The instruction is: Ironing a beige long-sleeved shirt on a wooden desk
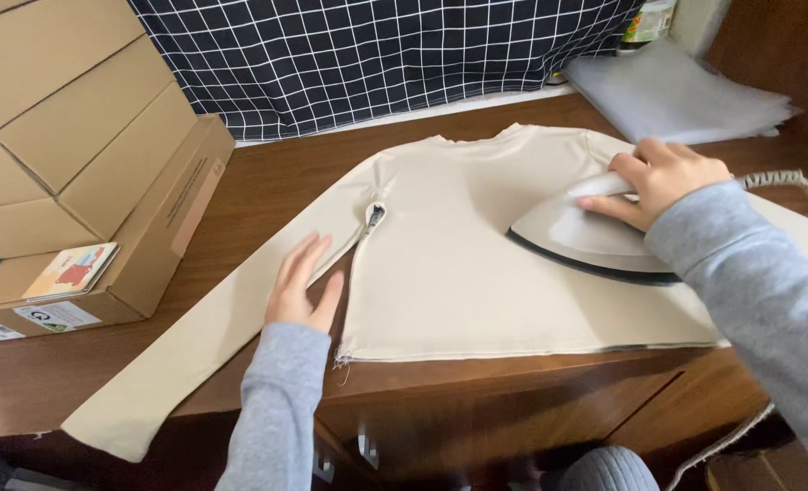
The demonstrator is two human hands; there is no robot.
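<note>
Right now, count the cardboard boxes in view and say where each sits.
3, all at the left: a top box, a middle box under it, and a bottom box on the wooden table. More may lie off-frame.

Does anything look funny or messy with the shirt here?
A little. The cream shirt's left sleeve droops off the wooden table's front edge, and a small tag pokes out at the armpit. Nothing looks spilled or torn.

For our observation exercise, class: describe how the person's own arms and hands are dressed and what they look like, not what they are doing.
Both arms wear long grey sleeves of soft, plain fabric reaching the wrists, with no markings. The left hand and right hand are bare: no gloves, rings or watch show. The left sleeve ends in a plain cuff; the right sleeve looks the same.
</note>
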